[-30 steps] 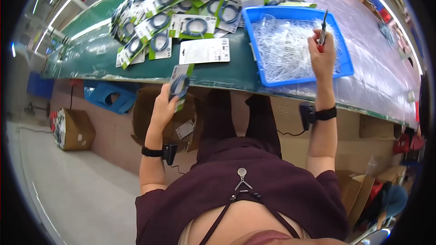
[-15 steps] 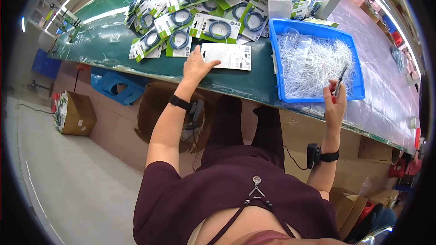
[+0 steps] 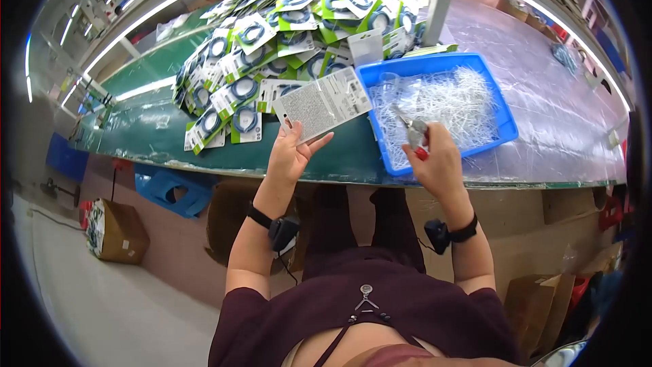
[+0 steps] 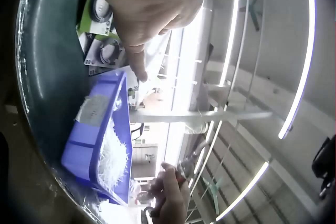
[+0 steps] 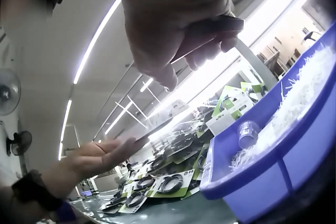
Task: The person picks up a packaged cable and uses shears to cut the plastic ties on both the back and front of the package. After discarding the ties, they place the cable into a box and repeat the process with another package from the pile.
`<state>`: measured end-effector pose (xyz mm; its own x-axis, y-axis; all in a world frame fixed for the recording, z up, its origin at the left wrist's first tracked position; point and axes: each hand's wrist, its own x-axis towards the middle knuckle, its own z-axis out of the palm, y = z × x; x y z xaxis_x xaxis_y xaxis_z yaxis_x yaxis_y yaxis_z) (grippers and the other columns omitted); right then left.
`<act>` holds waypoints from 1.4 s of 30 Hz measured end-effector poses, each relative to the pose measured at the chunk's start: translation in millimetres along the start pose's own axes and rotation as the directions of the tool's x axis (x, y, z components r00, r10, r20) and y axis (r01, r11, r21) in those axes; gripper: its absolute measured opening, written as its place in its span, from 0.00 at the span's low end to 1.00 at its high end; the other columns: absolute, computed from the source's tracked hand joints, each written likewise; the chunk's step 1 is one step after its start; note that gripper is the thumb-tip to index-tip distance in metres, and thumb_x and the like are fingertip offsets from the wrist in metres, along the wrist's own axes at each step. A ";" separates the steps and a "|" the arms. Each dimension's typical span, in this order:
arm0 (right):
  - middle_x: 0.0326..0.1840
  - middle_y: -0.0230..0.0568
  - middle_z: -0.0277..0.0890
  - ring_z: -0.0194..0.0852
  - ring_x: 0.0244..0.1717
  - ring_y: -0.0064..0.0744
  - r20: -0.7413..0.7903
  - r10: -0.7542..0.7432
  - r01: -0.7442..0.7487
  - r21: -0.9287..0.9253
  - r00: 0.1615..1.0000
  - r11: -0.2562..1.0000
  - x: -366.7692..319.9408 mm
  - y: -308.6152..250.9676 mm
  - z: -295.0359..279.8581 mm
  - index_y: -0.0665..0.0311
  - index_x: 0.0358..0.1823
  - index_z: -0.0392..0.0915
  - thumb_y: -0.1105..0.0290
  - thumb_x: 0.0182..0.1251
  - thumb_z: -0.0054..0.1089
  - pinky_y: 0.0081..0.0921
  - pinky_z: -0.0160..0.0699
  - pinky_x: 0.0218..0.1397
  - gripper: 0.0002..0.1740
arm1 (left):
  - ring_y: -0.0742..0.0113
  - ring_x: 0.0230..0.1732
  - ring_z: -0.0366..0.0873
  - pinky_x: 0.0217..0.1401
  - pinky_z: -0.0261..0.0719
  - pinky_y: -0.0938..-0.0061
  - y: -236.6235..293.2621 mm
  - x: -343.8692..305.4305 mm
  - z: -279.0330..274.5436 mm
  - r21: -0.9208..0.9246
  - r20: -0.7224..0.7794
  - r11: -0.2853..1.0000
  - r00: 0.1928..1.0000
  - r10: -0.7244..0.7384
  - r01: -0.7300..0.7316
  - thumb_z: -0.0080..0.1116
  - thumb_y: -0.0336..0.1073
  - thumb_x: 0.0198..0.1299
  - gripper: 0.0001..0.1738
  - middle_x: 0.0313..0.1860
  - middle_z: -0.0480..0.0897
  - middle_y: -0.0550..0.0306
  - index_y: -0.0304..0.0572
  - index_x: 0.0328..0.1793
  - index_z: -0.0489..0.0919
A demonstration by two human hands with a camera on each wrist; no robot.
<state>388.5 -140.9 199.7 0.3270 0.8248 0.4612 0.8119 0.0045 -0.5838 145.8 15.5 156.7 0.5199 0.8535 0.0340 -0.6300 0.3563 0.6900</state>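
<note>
My left hand [image 3: 288,156] holds a cable's retail card [image 3: 324,105] by its left end, raised at a slant over the green table, its printed white back facing up. In the right wrist view the same card [image 5: 163,128] shows nearly edge-on at the left hand's fingers. My right hand [image 3: 440,166] grips small red-handled cutters [image 3: 415,129], their metal tips pointing up and left over the near left part of the blue tray [image 3: 513,126]. White clippings [image 3: 468,105] lie in that tray. From the left wrist, the right hand [image 4: 173,198] appears with the cutters upright.
A big heap of carded coiled cables [image 3: 251,88] covers the table behind the left hand. A clear plastic cup [image 5: 248,133] stands inside the blue tray. A white post [image 3: 441,0] rises behind it. Below the table edge are a cardboard box [image 3: 231,221] and a blue stool [image 3: 173,190].
The left hand first held another carded cable near the table edge, then reached empty to the white-backed card and lifted it. The right hand moved the cutters left, toward that card.
</note>
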 end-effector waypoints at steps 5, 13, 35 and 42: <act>0.41 0.48 0.72 0.71 0.44 0.51 -0.158 -0.167 0.111 -0.318 0.973 0.942 19.4 -0.4 -0.3 0.66 0.44 0.69 0.68 0.51 0.68 0.43 0.69 0.48 0.21 | 0.51 0.68 0.69 0.70 0.72 0.49 -12.6 -11.3 64.6 0.039 0.132 0.996 0.988 0.079 -0.085 0.38 0.34 0.75 0.21 0.68 0.68 0.49 0.44 0.72 0.57; 0.43 0.47 0.74 0.73 0.48 0.49 -0.223 -0.054 -0.028 -0.349 0.973 0.937 5.1 22.3 -21.9 0.66 0.46 0.69 0.66 0.50 0.69 0.41 0.70 0.49 0.23 | 0.53 0.68 0.69 0.71 0.71 0.52 -37.9 -20.1 100.8 0.064 0.238 0.975 0.952 0.193 -0.214 0.38 0.34 0.76 0.21 0.69 0.68 0.51 0.46 0.72 0.57; 0.31 0.65 0.76 0.77 0.39 0.61 0.161 0.255 -0.242 -0.097 0.953 0.965 21.3 91.3 20.2 0.70 0.32 0.72 0.62 0.58 0.56 0.50 0.73 0.43 0.15 | 0.58 0.67 0.69 0.70 0.72 0.56 -102.6 2.3 92.8 0.364 0.262 0.897 0.952 0.161 -0.252 0.38 0.33 0.76 0.21 0.68 0.68 0.52 0.39 0.72 0.57; 0.38 0.57 0.76 0.76 0.44 0.57 -0.094 0.110 -0.119 -0.090 0.989 0.989 9.7 67.0 28.6 0.68 0.39 0.70 0.63 0.57 0.61 0.47 0.73 0.47 0.17 | 0.59 0.67 0.69 0.70 0.72 0.57 -103.0 15.0 92.4 0.358 0.242 0.875 0.937 0.250 -0.326 0.38 0.33 0.76 0.21 0.68 0.67 0.52 0.39 0.72 0.58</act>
<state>432.2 -116.4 145.9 0.4587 0.7633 0.4551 0.8077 -0.1446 -0.5716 271.9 -43.5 153.0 0.4691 0.7974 0.3796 -0.5141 -0.1029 0.8515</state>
